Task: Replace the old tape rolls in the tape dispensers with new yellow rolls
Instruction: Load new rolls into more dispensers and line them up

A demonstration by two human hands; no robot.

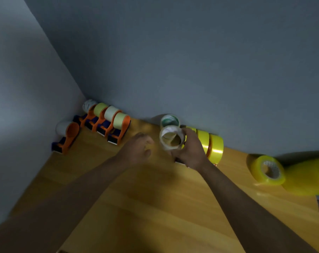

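While right hand (189, 152) grips pale old roll (171, 137) above wooden table (155, 207), left hand (138, 149) blurred beside it, fingers loosely curled, holding nothing. Orange dispensers (100, 123) lined in wall corner at left. Yellow rolls (212, 145) against wall just behind right hand; further yellow roll (267, 170) at right.

- You're at a plain packing bench: wooden tabletop (155, 207) pushed into a corner of bare grey walls (173, 61)
- Orange tape dispensers (107, 123) and yellow tape rolls (215, 147) line your wall
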